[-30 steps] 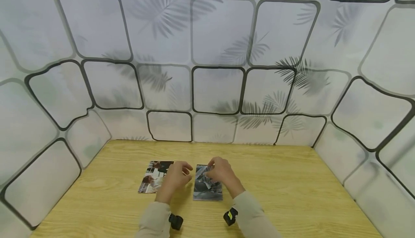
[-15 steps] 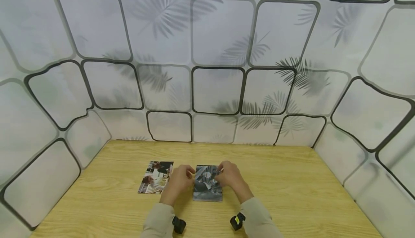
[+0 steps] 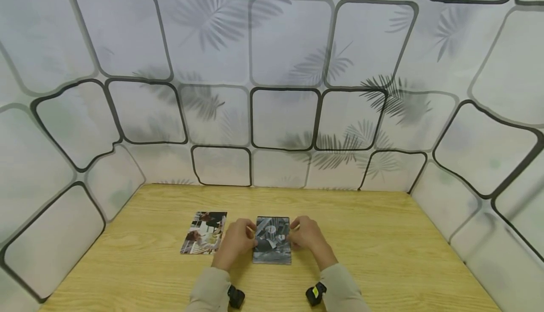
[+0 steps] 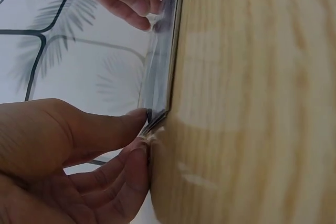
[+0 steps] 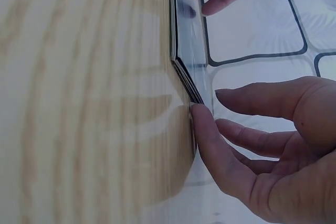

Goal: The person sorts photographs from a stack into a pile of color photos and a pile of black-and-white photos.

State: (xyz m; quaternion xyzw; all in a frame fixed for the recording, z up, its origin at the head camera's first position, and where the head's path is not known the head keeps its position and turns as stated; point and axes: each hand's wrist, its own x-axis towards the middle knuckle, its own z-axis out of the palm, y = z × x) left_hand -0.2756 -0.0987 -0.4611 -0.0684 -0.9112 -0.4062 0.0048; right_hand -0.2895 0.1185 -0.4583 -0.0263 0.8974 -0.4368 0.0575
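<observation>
A thin stack of photo prints [image 3: 271,243] with a grey, dark picture on top lies flat on the table between both hands. At its left edge is my left hand [image 3: 238,239]; in the left wrist view the thumb and a finger pinch the corner of the stack [image 4: 169,72]. My right hand [image 3: 308,234] is at the right edge. There a fingertip [image 5: 202,116] touches the layered edge of the stack [image 5: 185,77], while another fingertip is held apart above it. A colour photo [image 3: 204,236] showing people lies left of the left hand.
The wood-grain table [image 3: 382,246] extends around the photos. Behind it and on both sides hangs a pale curtain [image 3: 284,113] with rounded squares and leaf prints. A small black device [image 3: 235,297] sits at the left wrist, another [image 3: 316,294] at the right.
My right hand has moved right, off the top of the stack to its right edge. My left hand has shifted slightly right to the left edge, uncovering more of the colour photo.
</observation>
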